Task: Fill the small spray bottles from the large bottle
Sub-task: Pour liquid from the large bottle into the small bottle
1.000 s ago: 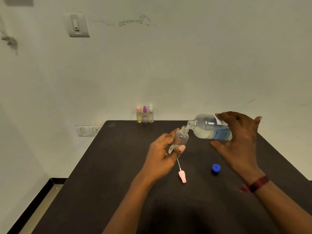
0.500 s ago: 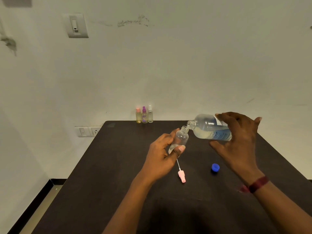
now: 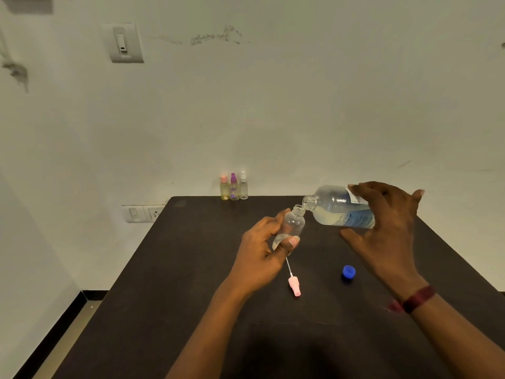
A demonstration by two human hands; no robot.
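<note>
Your left hand (image 3: pixel 262 253) grips the small spray bottle (image 3: pixel 292 225), tilted above the table (image 3: pixel 164 269) | your right hand (image 3: pixel 388 231) grips the large bottle (image 3: pixel 336 206), mouth at the small neck | 3 spray bottles (image 3: pixel 234 186) at far edge.

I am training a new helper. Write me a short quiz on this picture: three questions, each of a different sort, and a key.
1. True or false: the right hand tilts the large bottle with its mouth at the open neck of the small spray bottle, which the left hand holds.
2. What colour is the loose cap on the table? A) red B) blue C) green
3. How many capped bottles stand at the table's far edge?

Key: 1 true; 2 B; 3 three.
</note>
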